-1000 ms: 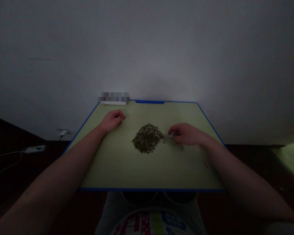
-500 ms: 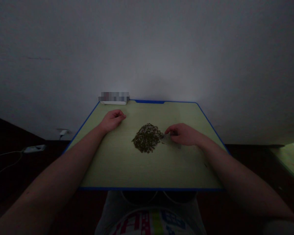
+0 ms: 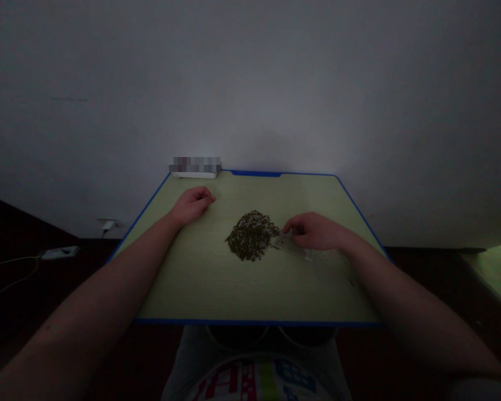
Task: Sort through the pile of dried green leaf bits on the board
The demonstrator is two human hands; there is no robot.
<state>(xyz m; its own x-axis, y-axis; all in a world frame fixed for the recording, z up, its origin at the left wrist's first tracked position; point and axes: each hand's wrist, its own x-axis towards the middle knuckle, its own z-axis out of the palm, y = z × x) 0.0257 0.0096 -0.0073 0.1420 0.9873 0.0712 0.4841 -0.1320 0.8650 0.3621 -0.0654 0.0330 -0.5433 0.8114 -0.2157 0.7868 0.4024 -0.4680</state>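
A heap of small greenish-brown dried bits (image 3: 250, 236), too small to name, lies on the pale tabletop (image 3: 200, 284). To its right is a small clear plastic bag (image 3: 294, 250), lying flat with its left end touching the heap. My right hand (image 3: 315, 229) is closed on the upper edge of this bag, thumb and fingers pinched together beside the heap. On the other side, my left hand (image 3: 192, 204) rests on the tabletop, fingers curled in, with nothing visible in them. It is apart from the heap.
A white box (image 3: 195, 168) with a blurred-out front stands at the table's back left corner, against the grey wall (image 3: 259, 83). Blue edging runs round the table. A power strip (image 3: 59, 253) with cables lies low at the left. A dark speck (image 3: 352, 282) is near my right forearm.
My right hand has shifted slightly right and down, and the plastic bag shows more clearly beneath it. My left hand stays where it was.
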